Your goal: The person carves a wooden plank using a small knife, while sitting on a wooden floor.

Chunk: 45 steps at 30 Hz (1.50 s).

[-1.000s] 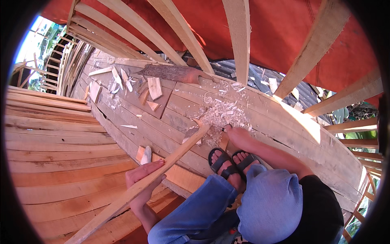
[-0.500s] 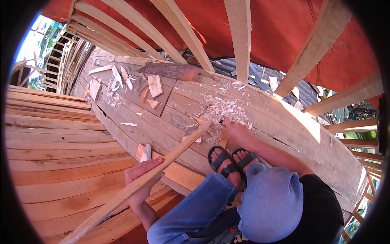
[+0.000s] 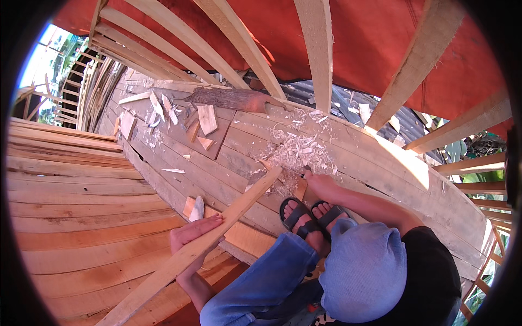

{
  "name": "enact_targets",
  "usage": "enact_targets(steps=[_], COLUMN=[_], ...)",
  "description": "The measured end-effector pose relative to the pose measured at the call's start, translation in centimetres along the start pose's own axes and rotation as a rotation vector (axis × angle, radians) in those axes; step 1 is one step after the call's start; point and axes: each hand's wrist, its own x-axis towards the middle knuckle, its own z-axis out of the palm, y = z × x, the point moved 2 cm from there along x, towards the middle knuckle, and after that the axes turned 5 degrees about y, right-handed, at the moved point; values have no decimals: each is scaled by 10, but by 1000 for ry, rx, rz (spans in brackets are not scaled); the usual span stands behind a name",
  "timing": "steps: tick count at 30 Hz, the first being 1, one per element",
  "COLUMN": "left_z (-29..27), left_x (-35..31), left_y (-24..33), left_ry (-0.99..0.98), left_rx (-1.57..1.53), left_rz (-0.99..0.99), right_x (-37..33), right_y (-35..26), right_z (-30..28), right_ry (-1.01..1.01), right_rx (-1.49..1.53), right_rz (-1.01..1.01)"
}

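Note:
A long, narrow wooden strip (image 3: 239, 211) slants from the lower left up to the pile of shavings at the middle. My left hand (image 3: 190, 232) is closed round it partway along, fingers on top. The strip's far end rests near the shavings (image 3: 302, 148). Beside that end, my right hand (image 3: 319, 183) is closed on the handle of a thin bladed tool (image 3: 300, 174); the blade is too small to name its kind. Just beyond my left hand lies a grey-white pointed object (image 3: 197, 209) on a wood offcut.
My sandalled feet (image 3: 300, 214) stand on the curved plank deck (image 3: 239, 142). A bark-covered log piece (image 3: 228, 100) and several offcuts (image 3: 207, 119) lie farther off. Upright wooden ribs (image 3: 321, 60) line the far edge before a red tarp (image 3: 370, 32). Stacked boards (image 3: 81, 206) fill the left.
The strip and my left hand have shifted slightly to the right. My right hand with the tool has moved a little right and toward me.

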Motion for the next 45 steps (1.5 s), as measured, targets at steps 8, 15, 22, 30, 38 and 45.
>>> enact_targets(steps=[8, 15, 22, 30, 38, 45], left_z=[3, -3, -4, 5, -2, 0], left_x=[-1, -7, -9, -5, -8, -10], left_y=[-4, -9, -6, -4, 10, 6], left_ry=[-18, -31, -143, -155, -98, -120], left_rx=[-32, -28, -20, -111, -83, -53], left_rz=[8, -39, 22, -79, -67, -117], right_x=[-9, -3, -7, -15, -9, -13], right_y=[-7, -36, -16, 5, -36, -30], right_z=[-2, -35, -10, 11, -12, -11], right_ry=[1, 74, 43, -13, 83, 114], right_rx=[16, 22, 1, 59, 64, 1], right_rz=[0, -10, 14, 64, -78, -51])
